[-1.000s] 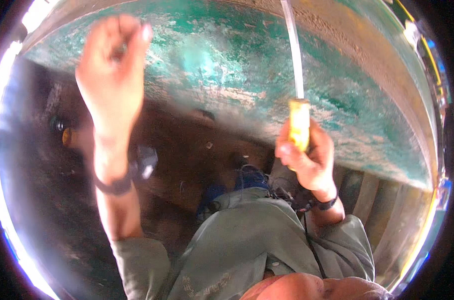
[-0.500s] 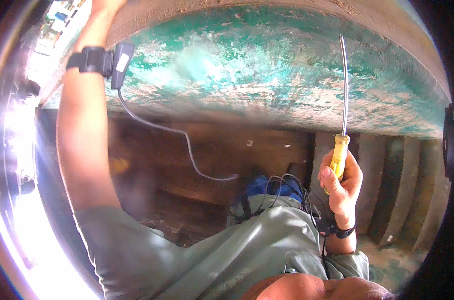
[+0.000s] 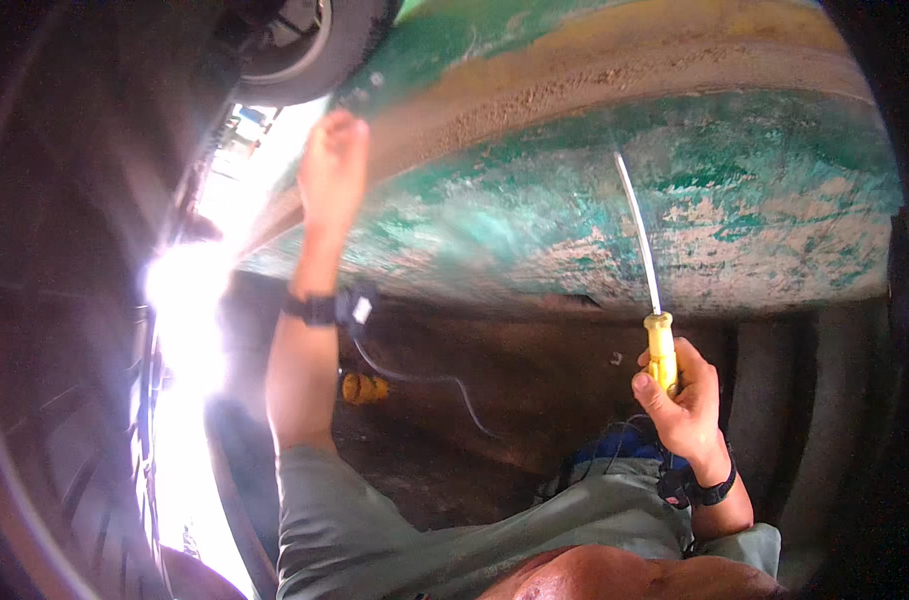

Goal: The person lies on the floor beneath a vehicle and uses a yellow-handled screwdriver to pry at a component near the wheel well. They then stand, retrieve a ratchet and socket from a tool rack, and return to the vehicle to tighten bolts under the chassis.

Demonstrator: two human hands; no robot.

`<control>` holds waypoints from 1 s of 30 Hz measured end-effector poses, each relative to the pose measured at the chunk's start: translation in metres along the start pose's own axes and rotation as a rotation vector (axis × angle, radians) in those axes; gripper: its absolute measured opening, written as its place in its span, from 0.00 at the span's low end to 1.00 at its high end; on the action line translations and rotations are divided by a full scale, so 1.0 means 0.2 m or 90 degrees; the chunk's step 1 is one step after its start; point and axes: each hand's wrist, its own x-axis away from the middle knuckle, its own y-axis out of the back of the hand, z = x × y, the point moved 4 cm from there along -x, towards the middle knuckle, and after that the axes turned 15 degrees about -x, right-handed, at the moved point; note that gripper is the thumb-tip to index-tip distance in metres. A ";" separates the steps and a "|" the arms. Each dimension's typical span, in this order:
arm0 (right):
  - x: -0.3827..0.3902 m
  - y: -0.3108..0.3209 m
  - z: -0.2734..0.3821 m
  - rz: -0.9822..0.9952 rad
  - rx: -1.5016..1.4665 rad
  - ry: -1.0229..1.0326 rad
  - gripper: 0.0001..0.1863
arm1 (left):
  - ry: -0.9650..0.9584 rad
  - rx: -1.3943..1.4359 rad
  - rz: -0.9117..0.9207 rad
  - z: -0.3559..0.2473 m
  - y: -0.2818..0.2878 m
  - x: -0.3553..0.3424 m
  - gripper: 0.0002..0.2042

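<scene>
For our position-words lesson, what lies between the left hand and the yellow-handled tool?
The head view shows a worn green surface between left hand and tool.

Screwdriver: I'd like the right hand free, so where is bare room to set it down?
The dark floor between the cable and the right hand looks mostly bare, though dim. A hand could likely pass between the left arm and the screwdriver, before the green wall. It is crowded at left, where arm, cable and yellow object bunch together in view.

Harsh glare at pic L, lower ctr dim; L hand (image 3: 334,170) blurred; fisheye edges dark, curved.
</scene>
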 end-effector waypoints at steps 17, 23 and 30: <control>0.09 0.04 0.41 0.196 0.003 0.100 0.20 | -0.012 0.625 0.609 -1.25 0.05 1.21 0.21; 0.12 0.17 0.51 0.186 -0.012 0.147 0.18 | -0.227 0.319 0.304 -1.35 0.41 0.88 0.11; 0.17 0.25 0.57 0.198 -0.020 0.142 0.16 | -0.179 -0.054 -0.225 -1.28 1.04 0.51 0.17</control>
